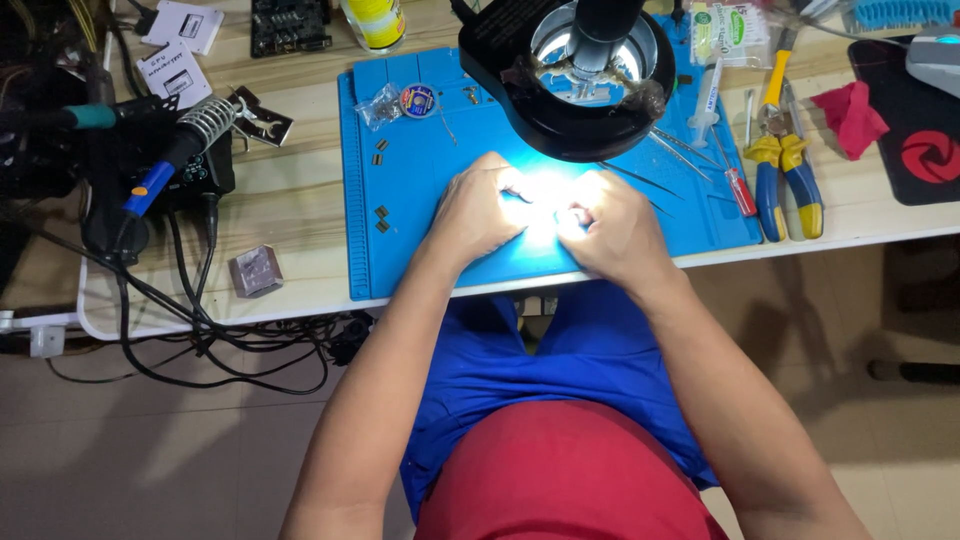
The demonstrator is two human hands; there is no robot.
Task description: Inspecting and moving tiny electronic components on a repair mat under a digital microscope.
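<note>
Two hands brought together under the black ring lamp [567, 75]

The left hand [478, 212] and right hand [612, 228] are curled on the blue mat [400, 250] just below the lamp; whatever is pinched between them is lost in glare, so the grip cannot be told

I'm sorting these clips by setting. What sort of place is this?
Most likely an electronics repair bench. A blue silicone work mat covers the wooden table, a black ring-lit magnifier lamp shines on both hands, and a blue-handled soldering iron rests in its coiled stand, with yellow-handled pliers nearby.
</note>
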